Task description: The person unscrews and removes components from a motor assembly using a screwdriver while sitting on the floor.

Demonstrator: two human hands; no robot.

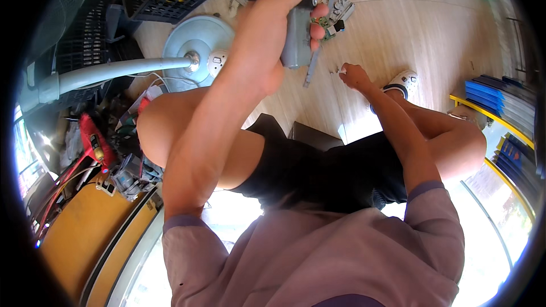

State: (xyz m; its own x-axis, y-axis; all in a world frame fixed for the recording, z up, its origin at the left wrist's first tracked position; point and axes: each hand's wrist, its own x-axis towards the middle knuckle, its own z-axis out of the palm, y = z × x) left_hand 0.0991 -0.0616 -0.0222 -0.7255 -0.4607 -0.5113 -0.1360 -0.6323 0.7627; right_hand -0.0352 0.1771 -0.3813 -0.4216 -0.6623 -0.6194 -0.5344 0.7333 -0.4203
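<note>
right, a grey-and-black device [296, 40] is gripped in the left hand [268, 23], fingers [317, 30] wrapped around its body, thumb laid over its black top. beyond those fingers, a green circuit board [326, 22] and metal parts [342, 7] are seen on the floor [421, 28]. the right hand [356, 77] is curled, fingertips near small bits [333, 72]; whether anything is pinched cannot be told.

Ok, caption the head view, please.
Left hand grips a grey-and-black device; right hand low over the floor.
</note>
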